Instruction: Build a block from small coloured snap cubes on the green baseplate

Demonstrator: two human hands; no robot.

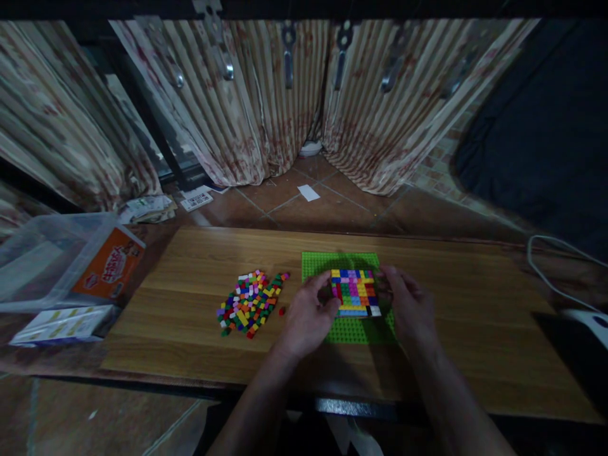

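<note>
Wooden tabletop (pixel 475 304) lies beneath a rectangular, multicoloured patchwork of studded bricks (pixel 352 291).

The baseplate (pixel 354 332) is studded plastic, the tabletop (pixel 479 310) smooth, wood-grained.

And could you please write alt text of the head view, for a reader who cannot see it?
A left hand and right hand frame a multicoloured brick panel, with a green baseplate beneath. Loose bricks lie to the left on the wooden table.
</note>
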